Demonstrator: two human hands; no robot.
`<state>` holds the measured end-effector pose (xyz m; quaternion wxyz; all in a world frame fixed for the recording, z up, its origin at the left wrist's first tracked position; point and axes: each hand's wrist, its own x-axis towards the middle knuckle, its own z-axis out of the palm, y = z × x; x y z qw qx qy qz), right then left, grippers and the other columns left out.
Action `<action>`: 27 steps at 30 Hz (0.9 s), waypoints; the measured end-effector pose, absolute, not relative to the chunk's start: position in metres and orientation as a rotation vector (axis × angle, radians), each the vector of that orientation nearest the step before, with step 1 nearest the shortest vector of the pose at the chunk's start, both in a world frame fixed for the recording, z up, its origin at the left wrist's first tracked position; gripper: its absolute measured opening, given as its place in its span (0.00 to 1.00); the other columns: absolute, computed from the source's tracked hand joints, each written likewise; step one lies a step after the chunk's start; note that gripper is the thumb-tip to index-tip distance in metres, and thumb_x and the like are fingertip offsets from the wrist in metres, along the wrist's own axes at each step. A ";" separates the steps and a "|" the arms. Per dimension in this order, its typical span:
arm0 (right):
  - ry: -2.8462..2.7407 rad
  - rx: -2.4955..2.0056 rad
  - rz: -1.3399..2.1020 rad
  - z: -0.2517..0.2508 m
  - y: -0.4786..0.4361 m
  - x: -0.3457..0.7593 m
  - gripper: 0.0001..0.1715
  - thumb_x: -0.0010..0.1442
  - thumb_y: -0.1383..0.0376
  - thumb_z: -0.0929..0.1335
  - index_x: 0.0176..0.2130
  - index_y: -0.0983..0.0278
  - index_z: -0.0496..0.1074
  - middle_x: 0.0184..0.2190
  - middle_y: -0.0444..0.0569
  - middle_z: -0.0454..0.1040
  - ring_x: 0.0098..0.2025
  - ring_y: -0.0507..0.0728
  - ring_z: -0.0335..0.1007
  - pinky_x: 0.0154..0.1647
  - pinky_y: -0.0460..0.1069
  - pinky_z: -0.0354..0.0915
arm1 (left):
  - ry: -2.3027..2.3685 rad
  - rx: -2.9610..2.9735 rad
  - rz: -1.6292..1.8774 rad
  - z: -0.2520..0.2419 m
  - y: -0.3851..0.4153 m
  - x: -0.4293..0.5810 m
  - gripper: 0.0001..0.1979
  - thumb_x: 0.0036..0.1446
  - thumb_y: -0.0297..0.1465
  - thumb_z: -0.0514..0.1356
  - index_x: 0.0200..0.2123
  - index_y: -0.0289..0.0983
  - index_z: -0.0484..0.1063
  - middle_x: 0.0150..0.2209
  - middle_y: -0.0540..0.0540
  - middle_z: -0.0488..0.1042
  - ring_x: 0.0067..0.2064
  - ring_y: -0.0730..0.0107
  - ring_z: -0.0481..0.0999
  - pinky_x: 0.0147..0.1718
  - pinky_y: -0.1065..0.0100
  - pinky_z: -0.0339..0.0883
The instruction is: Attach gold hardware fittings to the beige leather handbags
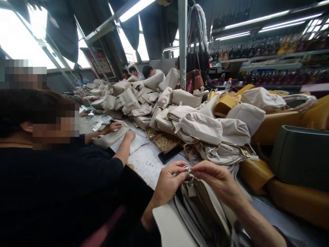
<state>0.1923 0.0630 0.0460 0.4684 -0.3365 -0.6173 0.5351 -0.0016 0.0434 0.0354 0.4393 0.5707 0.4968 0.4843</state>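
A cream handbag stands gaping in front of me, its dark lining and zip edges showing. Above its opening, my left hand pinches a small cream strap tab between thumb and fingers. My right hand is closed on the other side of the same tab, fingertips nearly meeting those of the left. Small metal fittings glint just below the fingers; their exact shape is too small to make out.
Cardboard boxes of small brass fittings and a black phone lie beyond my hands. Cream bags are heaped behind. Mustard bags and a dark green bag crowd the right. A co-worker sits close on my left.
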 end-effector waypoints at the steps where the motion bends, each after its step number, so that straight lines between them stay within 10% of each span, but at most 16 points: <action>1: -1.500 -0.846 1.311 0.039 0.061 0.192 0.08 0.61 0.57 0.76 0.37 0.59 0.83 0.33 0.46 0.81 0.36 0.54 0.74 0.40 0.46 0.70 | 1.246 1.437 1.219 0.035 0.042 -0.001 0.05 0.56 0.29 0.67 0.32 0.37 0.86 0.47 0.39 0.80 0.51 0.55 0.79 0.57 0.58 0.68; 27: -1.689 -0.882 1.055 0.011 0.052 0.179 0.05 0.70 0.63 0.65 0.39 0.59 0.69 0.36 0.44 0.68 0.40 0.55 0.65 0.44 0.47 0.62 | 1.310 1.755 1.285 0.033 0.039 0.002 0.10 0.58 0.22 0.64 0.35 0.38 0.85 0.45 0.42 0.80 0.48 0.63 0.80 0.51 0.65 0.74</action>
